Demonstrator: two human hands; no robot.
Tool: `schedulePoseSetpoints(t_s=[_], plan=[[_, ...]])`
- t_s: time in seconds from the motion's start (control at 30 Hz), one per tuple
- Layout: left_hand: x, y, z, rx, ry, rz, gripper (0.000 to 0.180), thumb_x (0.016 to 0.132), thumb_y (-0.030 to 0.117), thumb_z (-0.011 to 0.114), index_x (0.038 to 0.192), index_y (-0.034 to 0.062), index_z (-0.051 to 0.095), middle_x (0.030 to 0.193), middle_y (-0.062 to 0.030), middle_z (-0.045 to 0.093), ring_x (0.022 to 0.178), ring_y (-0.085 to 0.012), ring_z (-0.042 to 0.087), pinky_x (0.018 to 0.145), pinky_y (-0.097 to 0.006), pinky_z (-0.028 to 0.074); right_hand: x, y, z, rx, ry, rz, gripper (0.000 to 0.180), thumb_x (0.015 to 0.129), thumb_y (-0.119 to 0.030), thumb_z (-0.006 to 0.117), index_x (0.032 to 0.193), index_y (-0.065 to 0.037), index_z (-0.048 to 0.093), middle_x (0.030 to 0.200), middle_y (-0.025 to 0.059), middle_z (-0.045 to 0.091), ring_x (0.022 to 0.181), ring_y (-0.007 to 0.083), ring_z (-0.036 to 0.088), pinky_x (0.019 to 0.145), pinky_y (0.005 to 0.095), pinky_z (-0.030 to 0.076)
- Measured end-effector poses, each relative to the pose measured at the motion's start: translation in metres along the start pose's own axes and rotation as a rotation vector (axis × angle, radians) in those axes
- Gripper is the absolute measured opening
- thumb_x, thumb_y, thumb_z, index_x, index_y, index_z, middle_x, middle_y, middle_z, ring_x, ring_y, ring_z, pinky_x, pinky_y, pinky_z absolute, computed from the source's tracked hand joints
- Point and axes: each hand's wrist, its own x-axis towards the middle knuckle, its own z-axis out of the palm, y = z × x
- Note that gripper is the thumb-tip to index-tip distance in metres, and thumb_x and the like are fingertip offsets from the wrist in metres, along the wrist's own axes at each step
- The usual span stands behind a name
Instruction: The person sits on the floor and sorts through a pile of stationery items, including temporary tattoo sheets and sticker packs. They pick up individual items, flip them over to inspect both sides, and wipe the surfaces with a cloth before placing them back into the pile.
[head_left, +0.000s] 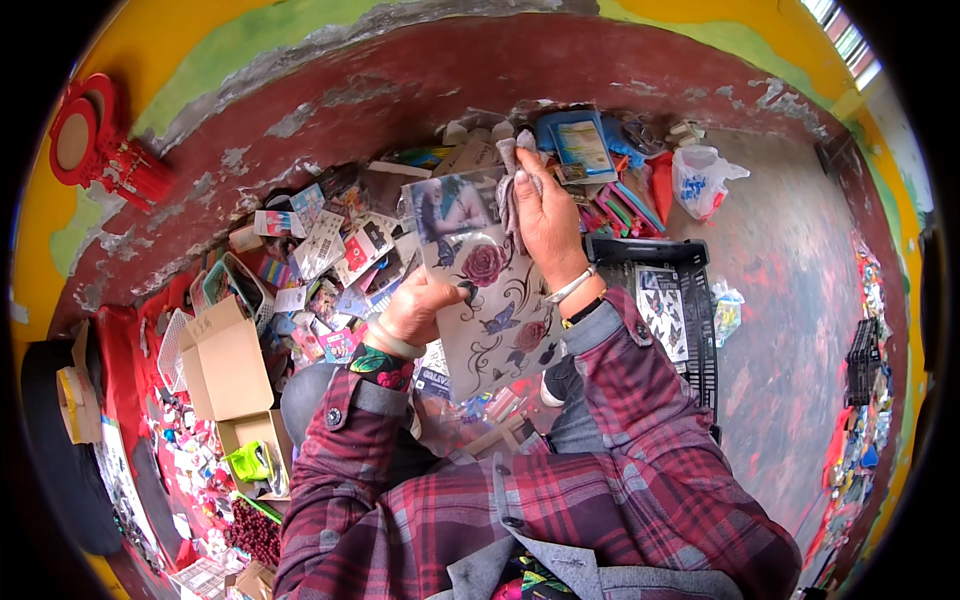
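My left hand [415, 308] pinches the left edge of a clear-wrapped temporary tattoo sheet [478, 335], its thumb lying over the front. The sheet is printed with roses, a blue butterfly and dark scrolls, with a photo panel at the top. In my right hand [550, 225], a bunched grey cloth [509, 190] is gripped against the sheet's upper right edge. Whether the right fingers also hold the sheet from behind is hidden. Right of the sheet stands a black plastic crate [708, 300], with a butterfly tattoo sheet [662, 315] in it.
Piled packets and cards [335, 245] line the wall at the left. An open cardboard box [228, 365] with a bright green item [250, 461] is beside my left arm. Pens, a blue bag [560, 130] and a white plastic bag [703, 180] lie at the far right.
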Motion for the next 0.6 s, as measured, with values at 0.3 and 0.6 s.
schedulePoseSetpoints(t_s=[0.3,0.6], plan=[[0.007,-0.013,0.001,0.251,-0.149,-0.171,0.035,0.080,-0.003,0.052,0.115,-0.0002,0.055,0.106,-0.0082,0.062,0.097,-0.0175,0.058,0.087,-0.030,0.044,-0.017,-0.038,0.005,-0.218,-0.121,-0.417,0.026,0.088,-0.024,0.056,0.105,-0.005,0.059,0.101,0.0115,0.061,0.095,0.0291,0.057,0.086,0.0401,0.041],[0.014,-0.026,-0.018,0.284,-0.028,-0.027,0.038,0.078,-0.001,0.053,0.116,-0.0009,0.053,0.105,-0.0098,0.061,0.094,-0.0215,0.059,0.084,-0.035,0.047,0.007,-0.011,-0.012,-0.297,-0.056,-0.233,0.033,0.090,-0.038,0.054,0.087,-0.006,0.061,0.070,0.0141,0.059,0.068,0.0338,0.058,0.057,0.0399,0.045]])
